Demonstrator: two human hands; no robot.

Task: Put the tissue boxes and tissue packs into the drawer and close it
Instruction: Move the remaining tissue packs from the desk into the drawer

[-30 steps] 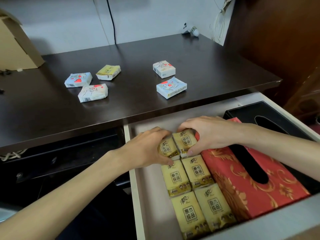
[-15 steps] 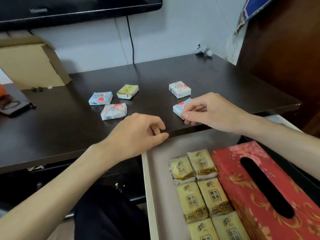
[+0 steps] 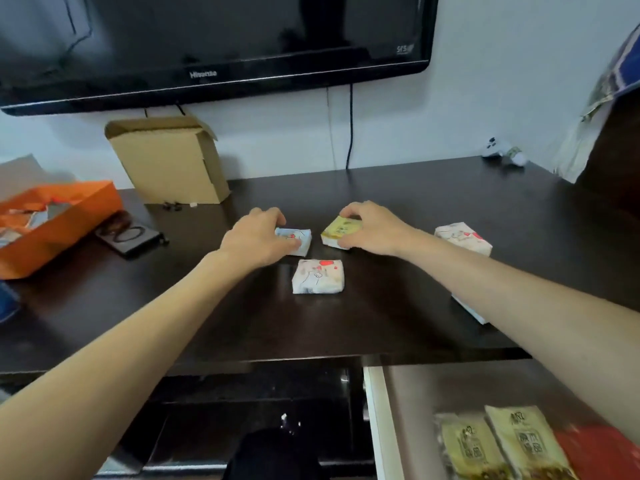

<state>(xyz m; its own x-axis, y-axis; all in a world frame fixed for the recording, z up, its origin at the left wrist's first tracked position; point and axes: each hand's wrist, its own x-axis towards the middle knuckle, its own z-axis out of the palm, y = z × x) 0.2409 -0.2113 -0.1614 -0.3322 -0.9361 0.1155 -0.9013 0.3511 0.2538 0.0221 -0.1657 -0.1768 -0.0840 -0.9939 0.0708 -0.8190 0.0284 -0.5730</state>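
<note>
On the dark table (image 3: pixel 398 327), my left hand (image 3: pixel 256 239) closes its fingers around a light blue tissue pack (image 3: pixel 300 241). My right hand (image 3: pixel 369 228) grips a yellow tissue pack (image 3: pixel 337 229). Just in front of them lies a white pack with red hearts (image 3: pixel 318 276). Another white pack (image 3: pixel 462 237) sits to the right, and the corner of a further pack (image 3: pixel 471 311) peeks out from under my right forearm. The open drawer (image 3: pixel 382 420) at the bottom right holds yellow packs (image 3: pixel 498 445) and a red tissue box (image 3: pixel 602 452).
A cardboard box (image 3: pixel 166 161) stands at the back of the table under a wall-mounted television (image 3: pixel 207 46). An orange box (image 3: pixel 52 223) and a dark flat device (image 3: pixel 130 235) lie at the left. Small objects (image 3: pixel 504 155) sit at the back right corner.
Both hands left the drawer and reached forward over the table. The left hand now closes on the blue pack and the right on the yellow pack. The view tilted upward.
</note>
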